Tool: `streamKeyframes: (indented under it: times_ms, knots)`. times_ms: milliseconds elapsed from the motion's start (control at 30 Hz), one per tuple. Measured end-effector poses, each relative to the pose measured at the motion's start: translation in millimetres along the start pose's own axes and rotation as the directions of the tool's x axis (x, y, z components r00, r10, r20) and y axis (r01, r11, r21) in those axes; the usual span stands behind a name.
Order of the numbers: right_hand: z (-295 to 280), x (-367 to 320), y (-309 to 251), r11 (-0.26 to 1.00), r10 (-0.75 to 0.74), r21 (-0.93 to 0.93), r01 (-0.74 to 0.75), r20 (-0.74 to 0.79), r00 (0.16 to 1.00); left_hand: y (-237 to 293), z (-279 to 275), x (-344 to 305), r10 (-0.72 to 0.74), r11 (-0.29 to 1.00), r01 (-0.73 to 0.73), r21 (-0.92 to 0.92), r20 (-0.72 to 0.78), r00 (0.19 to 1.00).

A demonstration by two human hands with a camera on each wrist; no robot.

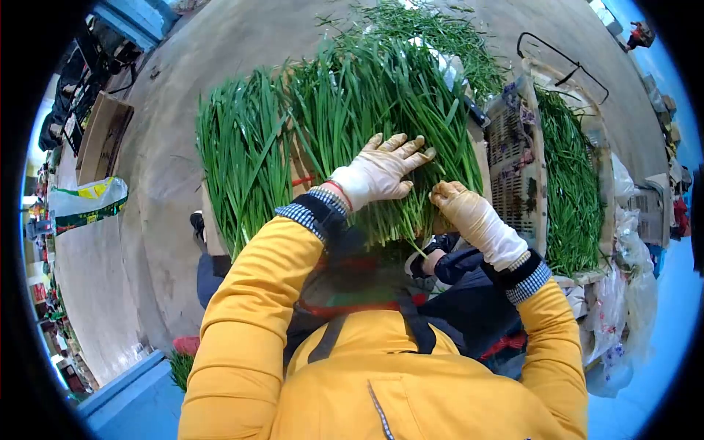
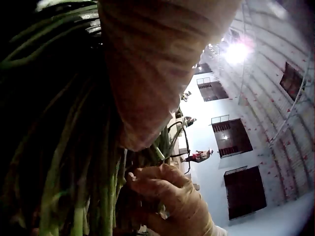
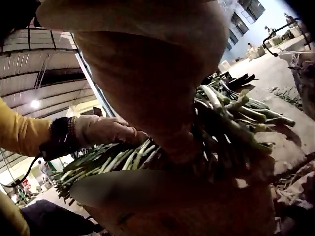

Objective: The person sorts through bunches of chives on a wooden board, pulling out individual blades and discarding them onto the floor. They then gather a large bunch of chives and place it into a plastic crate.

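Long green garlic chives (image 1: 374, 95) lie in thick bundles in front of me, leaves pointing away and pale stem ends towards my lap. My left hand (image 1: 383, 170), in a stained whitish glove, rests on the bundle with its fingers spread. Beside it, my gloved right hand (image 1: 469, 213) has its fingers curled at the stem ends and pinches chive stems at the bundle's right edge. In the left wrist view, the curled fingers of the right hand (image 2: 170, 194) meet the stems (image 2: 106, 182). Cut stem ends (image 3: 241, 115) show past the right hand in the right wrist view.
A plastic crate (image 1: 513, 169) filled with chives (image 1: 568, 176) stands on the right. Another separate chive bundle (image 1: 246, 147) lies left of my hands. Loose chives (image 1: 455, 44) are heaped farther back. On the left are a cardboard box (image 1: 103, 139) and a plastic bag (image 1: 92, 202).
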State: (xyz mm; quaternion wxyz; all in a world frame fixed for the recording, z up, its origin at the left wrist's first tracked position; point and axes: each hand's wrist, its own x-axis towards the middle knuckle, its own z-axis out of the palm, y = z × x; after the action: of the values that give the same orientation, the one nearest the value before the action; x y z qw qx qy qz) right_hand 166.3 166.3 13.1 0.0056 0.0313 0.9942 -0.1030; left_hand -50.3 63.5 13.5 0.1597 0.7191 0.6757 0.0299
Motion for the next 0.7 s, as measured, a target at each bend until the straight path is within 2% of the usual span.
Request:
streamKeyframes:
  times_ms: [33, 67, 133, 200, 267, 333, 367, 400, 467, 500, 533, 600, 667, 700]
  knots:
    - [-0.4, 0.4, -1.7, 0.999, -0.041, 0.005, 0.041, -0.064, 0.997, -0.1, 2.1, -0.4, 0.005, 1.0, -0.005, -0.003, -0.001, 1.0]
    - [-2.0, -0.1, -2.2, 0.999, -0.039, 0.0, 0.039, -0.065, 0.997, 0.2, 2.7, 2.8, 0.02, 1.0, -0.02, -0.003, -0.008, 1.0]
    - [-6.2, -2.5, -5.6, 1.0, -0.029, -0.007, 0.03, 0.167, 0.986, 1.9, 3.8, 4.2, 0.023, 1.0, -0.023, -0.004, -0.025, 0.999]
    - [-2.0, -8.3, -9.0, 1.0, -0.025, -0.007, 0.026, 0.129, 0.991, 0.6, 5.0, 3.7, 0.019, 1.0, -0.019, 0.006, -0.009, 1.0]
    - [-6.7, -20.3, -22.1, 0.995, -0.066, 0.083, 0.051, 0.192, 0.979, -1.0, 5.1, 3.4, 0.022, 1.0, -0.021, 0.015, -0.019, 1.0]
    - [-22.5, -33.5, -47.7, 0.939, -0.272, 0.312, 0.145, 0.415, 0.868, -0.1, 3.5, 1.2, 0.031, 1.0, -0.031, 0.001, -0.024, 0.999]
    - [-46.1, -28.8, -54.6, 0.938, -0.275, 0.316, 0.145, 0.418, 0.866, -0.8, 4.2, 1.0, 0.034, 0.999, -0.035, -0.015, -0.034, 0.999]
    - [-80.3, -18.7, -59.5, 0.856, -0.418, 0.478, 0.195, 0.421, 0.805, 0.3, 4.0, 0.4, 0.037, 0.999, -0.037, -0.014, -0.034, 0.999]
    - [-127.8, 4.0, -53.6, 0.613, -0.673, 0.754, 0.236, 0.341, 0.657, 3.5, 2.1, -2.2, 0.038, 0.999, -0.041, -0.027, -0.099, 0.994]
    - [-109.8, 9.3, -16.2, 0.962, -0.25, 0.162, 0.221, 0.189, 0.949, 4.8, 0.1, -4.4, 0.04, 0.998, -0.045, -0.034, -0.131, 0.991]
    - [-92.3, 15.1, 20.6, 0.897, 0.041, -0.416, -0.15, -0.259, 0.965, 8.6, -3.5, -9.4, 0.04, 0.999, -0.045, -0.029, -0.133, 0.99]
    - [-107.4, 36.2, 28.8, 0.754, 0.238, -0.437, -0.49, -0.514, 0.824, 15.5, -11.9, -19.6, 0.055, 0.998, -0.052, 0.019, -0.229, 0.972]
    - [-84.0, 37.1, 8.6, 0.921, 0.236, -0.149, -0.36, -0.521, 0.82, 18.7, -8.4, -31.4, 0.057, 0.998, -0.054, 0.019, -0.23, 0.972]
    - [-70.6, 33.1, 5.5, 0.974, 0.128, -0.073, -0.213, -0.595, 0.793, 21.6, -7.4, -35.5, 0.075, 0.997, -0.067, 0.045, -0.212, 0.974]
